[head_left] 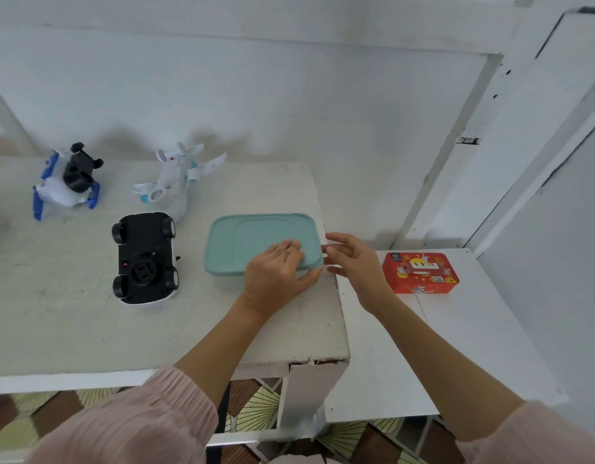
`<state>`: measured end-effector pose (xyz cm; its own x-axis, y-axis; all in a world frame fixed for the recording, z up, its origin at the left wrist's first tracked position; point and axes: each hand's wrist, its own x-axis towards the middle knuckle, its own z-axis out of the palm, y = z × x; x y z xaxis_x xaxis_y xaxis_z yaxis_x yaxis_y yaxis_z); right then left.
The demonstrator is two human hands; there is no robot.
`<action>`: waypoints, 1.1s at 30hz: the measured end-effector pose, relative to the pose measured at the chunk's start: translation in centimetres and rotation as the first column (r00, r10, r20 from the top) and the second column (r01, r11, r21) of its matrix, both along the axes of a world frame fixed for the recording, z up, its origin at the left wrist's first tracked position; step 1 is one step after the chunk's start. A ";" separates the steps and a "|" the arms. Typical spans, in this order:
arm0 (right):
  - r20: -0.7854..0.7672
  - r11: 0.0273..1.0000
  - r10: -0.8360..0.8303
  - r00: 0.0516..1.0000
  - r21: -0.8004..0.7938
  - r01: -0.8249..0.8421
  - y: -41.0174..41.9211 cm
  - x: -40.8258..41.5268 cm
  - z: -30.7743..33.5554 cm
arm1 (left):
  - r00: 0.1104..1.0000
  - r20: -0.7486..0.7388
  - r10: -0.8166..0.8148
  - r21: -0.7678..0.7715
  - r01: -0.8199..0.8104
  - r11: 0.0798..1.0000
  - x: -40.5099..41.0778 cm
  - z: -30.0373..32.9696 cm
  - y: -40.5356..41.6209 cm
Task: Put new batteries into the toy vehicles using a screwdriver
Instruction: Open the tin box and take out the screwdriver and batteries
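- Head view, setting: a white-painted table [71, 329] stands against a plain white wall; a lower white shelf [457, 346] adjoins it on the right, and patterned floor tiles show beneath the near edge.
- Head view, task objects: three toy vehicles lie on the left half of the table. A toy car [144, 257], turned underside up with its black chassis exposed, is nearest; a white toy airplane [177, 182] lies just beyond it; a white-and-blue toy with a black base [68, 182] lies at the far left. No screwdriver or batteries are visible.
- Head view, container: a teal lidded box [256, 239] sits at the table's right edge, lid on; its contents cannot be seen.
- Head view, hands: the left hand [276, 272] rests flat on the lid's near right corner, fingers straight and together. The right hand [353, 262] hovers at the box's right side, fingers loosely spread and gripping nothing; whether its fingertips touch the rim cannot be told.
- Step in hand, judged: probably opening the box to reach tools. The left palm should hold the box down while the right fingers lift the lid at the corner.
- Edges and room: the box almost overhangs the table's right edge, so sliding it rightward risks a drop onto the shelf. Open tabletop lies near and left. A red printed box [420, 272] sits on the shelf, well apart.
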<state>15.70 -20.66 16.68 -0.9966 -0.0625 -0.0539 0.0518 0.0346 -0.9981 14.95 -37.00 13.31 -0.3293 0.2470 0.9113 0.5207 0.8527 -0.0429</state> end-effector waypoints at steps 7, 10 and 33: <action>0.008 1.000 0.008 1.000 0.010 -0.008 -0.7 0.2 0.6 | 0.995 0.068 -0.077 0.109 0.069 0.992 0.1 0.5 -0.4; 0.011 1.000 0.004 1.000 0.026 -0.004 -1.5 0.1 0.7 | 0.988 0.116 -0.106 0.140 0.089 0.986 0.2 1.0 -0.5; 0.076 0.984 -0.061 0.995 -0.164 0.073 -4.4 -1.0 0.5 | 0.981 0.147 -0.128 0.763 -0.031 0.645 1.2 10.8 -5.0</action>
